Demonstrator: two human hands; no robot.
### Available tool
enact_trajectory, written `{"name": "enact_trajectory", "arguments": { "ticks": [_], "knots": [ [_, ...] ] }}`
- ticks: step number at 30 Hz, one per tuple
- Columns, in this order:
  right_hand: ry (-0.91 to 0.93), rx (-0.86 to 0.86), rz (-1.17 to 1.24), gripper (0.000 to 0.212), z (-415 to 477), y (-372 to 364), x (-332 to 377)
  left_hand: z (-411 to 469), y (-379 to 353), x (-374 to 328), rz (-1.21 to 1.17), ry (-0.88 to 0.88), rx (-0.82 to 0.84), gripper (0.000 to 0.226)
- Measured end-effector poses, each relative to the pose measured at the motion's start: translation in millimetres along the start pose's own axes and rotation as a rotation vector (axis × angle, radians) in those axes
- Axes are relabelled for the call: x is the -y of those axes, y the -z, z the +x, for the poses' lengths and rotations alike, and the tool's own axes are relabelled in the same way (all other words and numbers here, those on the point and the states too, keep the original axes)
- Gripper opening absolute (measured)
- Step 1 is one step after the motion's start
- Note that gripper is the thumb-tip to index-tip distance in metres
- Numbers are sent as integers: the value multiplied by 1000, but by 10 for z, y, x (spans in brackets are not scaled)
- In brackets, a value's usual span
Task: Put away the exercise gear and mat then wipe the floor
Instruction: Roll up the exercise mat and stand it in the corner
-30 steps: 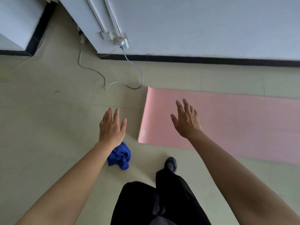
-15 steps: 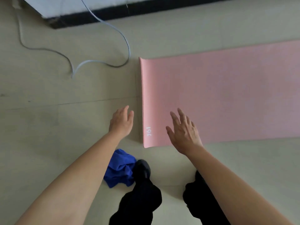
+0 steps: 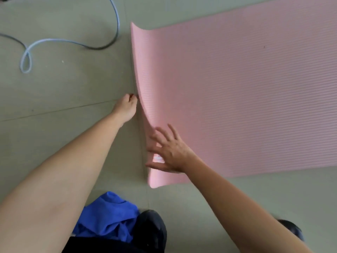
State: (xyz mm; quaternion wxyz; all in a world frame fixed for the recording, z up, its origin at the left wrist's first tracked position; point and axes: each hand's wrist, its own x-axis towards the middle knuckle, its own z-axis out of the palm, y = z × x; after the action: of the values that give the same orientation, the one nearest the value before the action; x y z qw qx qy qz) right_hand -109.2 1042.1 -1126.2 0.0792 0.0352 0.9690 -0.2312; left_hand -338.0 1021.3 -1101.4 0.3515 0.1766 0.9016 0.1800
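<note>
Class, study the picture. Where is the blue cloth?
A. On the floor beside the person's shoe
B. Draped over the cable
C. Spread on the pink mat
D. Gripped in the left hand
A: the cloth lies crumpled on the floor right beside the dark shoe, short of the mat.

— What sort of place is this?
— An indoor room where someone exercises, by the look of it. A pink ribbed mat [image 3: 237, 88] is spread on a smooth, pale grey-green floor [image 3: 63, 92] with thin seams between large tiles.
— A home or a gym?
— I cannot tell. A loose light-blue cable [image 3: 54, 41] loops across the floor, and a crumpled blue cloth [image 3: 107, 216] lies just beside a dark shoe [image 3: 153, 229].
</note>
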Motion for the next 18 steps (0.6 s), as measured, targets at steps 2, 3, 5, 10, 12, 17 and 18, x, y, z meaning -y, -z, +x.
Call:
{"name": "enact_trajectory", "arguments": {
  "ticks": [2,3,5,10,12,17,18],
  "knots": [
    [-133,-73,41,65,-130,15,-259,127,-115,-127,-153,49,146,94],
    [-205,-97,70,69,-203,55,-347,158,-183,-204,-188,60,197,105],
    [-341,-134,143,73,-322,167,-419,135,-288,-440,-203,76,261,116],
    [-501,-187,131,76,-442,360,-120,72,-593,-858,-190,67,126,108],
    [-567,-132,116,87,-450,338,21,-13,-711,-1056,3,53,25,109],
    [-833,-189,244,86,-659,245,-140,-186,-897,-1366,177,-129,-102,82],
    [-873,-215,257,85,-735,255,-217,-194,-913,-1367,107,-184,-139,68]
  ]
}}
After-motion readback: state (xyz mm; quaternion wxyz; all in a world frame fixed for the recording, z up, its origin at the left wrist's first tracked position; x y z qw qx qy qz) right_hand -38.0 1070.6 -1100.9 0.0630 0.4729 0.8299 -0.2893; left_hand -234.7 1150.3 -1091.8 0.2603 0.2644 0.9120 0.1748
